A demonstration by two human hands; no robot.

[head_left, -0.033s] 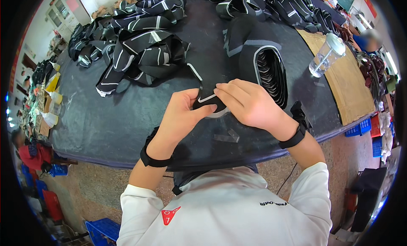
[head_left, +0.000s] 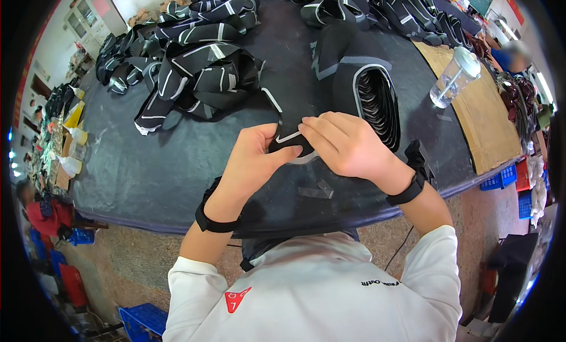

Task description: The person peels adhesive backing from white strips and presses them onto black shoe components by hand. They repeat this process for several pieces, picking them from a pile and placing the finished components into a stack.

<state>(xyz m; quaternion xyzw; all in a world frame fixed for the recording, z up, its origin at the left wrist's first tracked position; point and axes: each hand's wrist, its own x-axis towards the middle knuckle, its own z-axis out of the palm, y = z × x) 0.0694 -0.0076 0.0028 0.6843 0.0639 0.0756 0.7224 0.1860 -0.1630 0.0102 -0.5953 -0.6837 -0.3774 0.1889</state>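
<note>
1. Nothing has shifted since the earlier frame; both hands remain on the piece.
2. Left hand (head_left: 250, 162) pinches the black white-edged fabric piece (head_left: 289, 142) from its left.
3. Right hand (head_left: 348, 146) clamps its right side, above the dark table (head_left: 147, 177).

A clear plastic cup (head_left: 453, 78) stands on brown cardboard (head_left: 479, 115) beside blue crates (head_left: 501, 178).

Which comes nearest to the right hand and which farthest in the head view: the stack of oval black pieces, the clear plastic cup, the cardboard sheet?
From the right hand:
1. Stack of oval black pieces, just beyond it on the table.
2. Clear plastic cup, farther right, on the cardboard's near corner.
3. Cardboard sheet: too close to the cup to rank apart.
</note>
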